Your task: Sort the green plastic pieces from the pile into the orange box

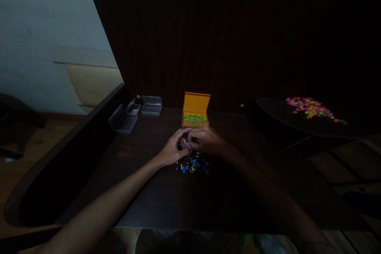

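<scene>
My left hand is curled around a small clear plastic box, thumb on the near side. Most of that box is hidden by my hands. My right hand is bent over the box, its fingertips pinched together close to my left thumb. Whatever those fingertips hold is too small and dark to make out. Just beyond my hands stands an open yellow box with green pieces in it. Nearer to me, loose blue and yellow small building bricks lie scattered on the dark table.
At the left of the table sit open clear plastic cases, with another clear case beside them. A raised dark side panel borders the left edge. On a separate surface at right lies a heap of colourful small pieces.
</scene>
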Demonstrator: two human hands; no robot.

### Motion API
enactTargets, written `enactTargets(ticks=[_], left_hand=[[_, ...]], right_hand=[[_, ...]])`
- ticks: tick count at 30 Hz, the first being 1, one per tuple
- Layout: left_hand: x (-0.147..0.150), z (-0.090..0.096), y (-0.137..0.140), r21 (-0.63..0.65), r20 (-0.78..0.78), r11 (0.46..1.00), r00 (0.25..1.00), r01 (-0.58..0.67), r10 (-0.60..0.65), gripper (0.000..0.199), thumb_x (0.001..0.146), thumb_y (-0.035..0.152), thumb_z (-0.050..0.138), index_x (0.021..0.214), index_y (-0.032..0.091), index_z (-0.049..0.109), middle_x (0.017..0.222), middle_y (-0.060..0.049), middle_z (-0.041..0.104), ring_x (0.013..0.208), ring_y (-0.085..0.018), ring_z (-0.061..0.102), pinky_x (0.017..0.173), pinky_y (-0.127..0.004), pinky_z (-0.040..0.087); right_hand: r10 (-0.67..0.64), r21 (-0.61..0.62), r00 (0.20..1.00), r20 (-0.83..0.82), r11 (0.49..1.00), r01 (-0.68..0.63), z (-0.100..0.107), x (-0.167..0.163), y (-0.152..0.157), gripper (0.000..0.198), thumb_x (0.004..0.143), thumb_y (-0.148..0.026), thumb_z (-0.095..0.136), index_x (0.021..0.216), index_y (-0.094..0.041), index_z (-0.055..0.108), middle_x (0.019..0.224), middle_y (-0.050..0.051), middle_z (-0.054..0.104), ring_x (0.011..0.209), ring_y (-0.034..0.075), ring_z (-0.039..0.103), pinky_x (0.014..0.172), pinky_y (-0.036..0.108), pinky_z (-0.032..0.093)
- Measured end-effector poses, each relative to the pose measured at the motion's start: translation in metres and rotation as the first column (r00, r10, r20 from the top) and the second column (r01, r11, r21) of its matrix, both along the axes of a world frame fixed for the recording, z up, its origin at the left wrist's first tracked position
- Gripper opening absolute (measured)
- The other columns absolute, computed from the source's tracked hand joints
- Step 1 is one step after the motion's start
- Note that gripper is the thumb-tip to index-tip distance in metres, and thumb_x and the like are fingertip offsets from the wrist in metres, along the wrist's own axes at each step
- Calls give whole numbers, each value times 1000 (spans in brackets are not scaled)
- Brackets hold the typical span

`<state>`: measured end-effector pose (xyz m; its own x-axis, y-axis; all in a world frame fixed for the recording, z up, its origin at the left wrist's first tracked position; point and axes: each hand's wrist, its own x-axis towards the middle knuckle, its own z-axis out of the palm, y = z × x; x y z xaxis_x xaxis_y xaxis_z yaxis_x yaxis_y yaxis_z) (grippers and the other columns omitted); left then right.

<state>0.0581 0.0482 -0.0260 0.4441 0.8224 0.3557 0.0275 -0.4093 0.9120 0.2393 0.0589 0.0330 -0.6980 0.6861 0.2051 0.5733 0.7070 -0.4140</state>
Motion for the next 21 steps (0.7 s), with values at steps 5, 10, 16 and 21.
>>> enactTargets(ticks=[5, 10, 16, 21], left_hand=[[1, 2, 0, 18, -16, 1000, 1000, 16, -16, 61, 71, 17, 71, 129, 18, 52, 125, -12, 57, 120, -29, 53, 104, -43, 40], [1, 2, 0, 0, -3, 1000, 1000, 24, -24, 61, 70, 18, 71, 129, 17, 52, 123, -11, 58, 118, -28, 54, 103, -42, 41], [0, 2, 1, 9, -20, 1000, 999, 27, -26, 58, 72, 18, 70, 127, 17, 53, 121, -11, 59, 116, -28, 54, 102, -43, 41], [-6, 0, 8, -44, -5, 999, 1000, -11, 11, 60, 71, 20, 70, 128, 18, 52, 124, -11, 58, 105, -25, 59, 92, -39, 47]], right_hand=[[7, -13, 1000, -8, 1000, -8, -1, -1, 0, 6, 78, -10, 62, 75, -15, 63, 78, 2, 67, 72, 12, 57, 65, 22, 38], [28, -36, 999, -23, 999, -28, -3, -3, 1, 12, 77, -5, 58, 73, -15, 63, 78, 2, 66, 72, 12, 57, 66, 23, 39], [-12, -38, 999, -45, 999, 11, 4, -2, -2, 7, 81, -16, 63, 75, -16, 65, 77, 2, 66, 70, 12, 56, 66, 23, 38], [58, -40, 995, -87, 997, -62, 27, 3, -15, 17, 85, -30, 62, 78, -16, 67, 75, 2, 66, 66, 11, 55, 64, 23, 39]])
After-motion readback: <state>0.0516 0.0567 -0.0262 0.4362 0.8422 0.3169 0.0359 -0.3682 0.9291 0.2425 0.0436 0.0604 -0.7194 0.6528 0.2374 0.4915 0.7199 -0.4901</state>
